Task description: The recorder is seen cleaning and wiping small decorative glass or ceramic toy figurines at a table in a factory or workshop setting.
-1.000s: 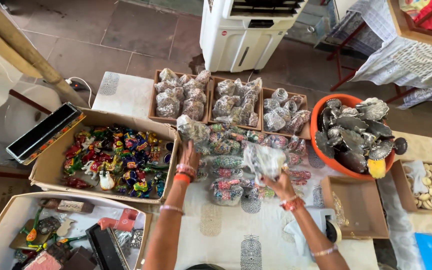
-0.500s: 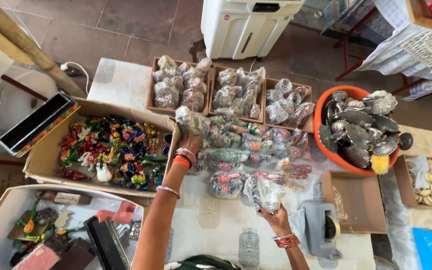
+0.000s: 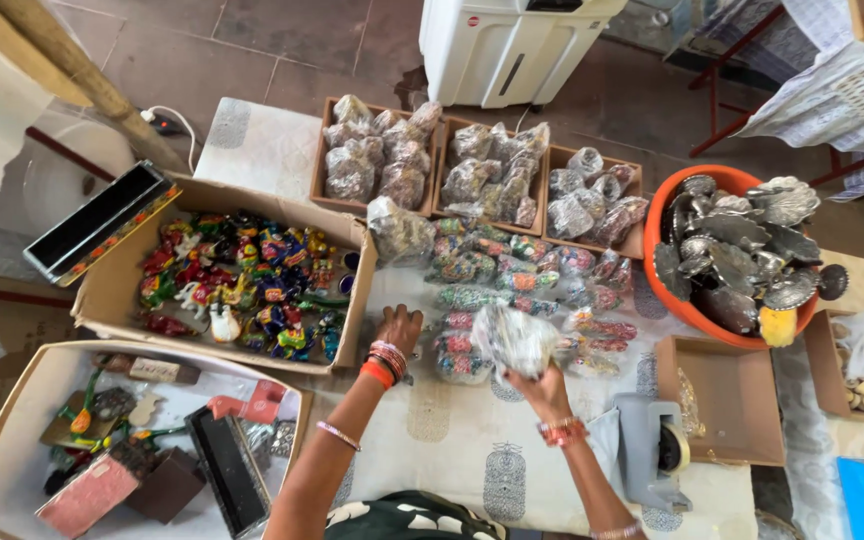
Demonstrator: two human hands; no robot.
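Observation:
My right hand point(image 3: 544, 388) grips a clear plastic-wrapped packet point(image 3: 515, 338), lifted just above the near rows of small wrapped colourful figurines point(image 3: 522, 275) lying on the printed white cloth point(image 3: 452, 440). My left hand point(image 3: 399, 326) rests empty on the cloth, next to the near right corner of a large cardboard box point(image 3: 112, 290). A grey wrapped packet point(image 3: 399, 232) sits apart from that hand, at the box's far right corner. Both wrists wear bangles.
The large box holds several bright painted figurines point(image 3: 242, 285). Three small cardboard trays point(image 3: 482, 170) of wrapped packets stand behind the rows. To the right are an orange tub point(image 3: 664, 290) of metal pieces, an empty brown box point(image 3: 717, 400) and a tape dispenser point(image 3: 652, 450). A white box point(image 3: 12, 440) of oddments sits lower left.
My left hand let go of the grey packet at the box corner and drew back to the cloth. My right hand pulled its clear packet nearer to me.

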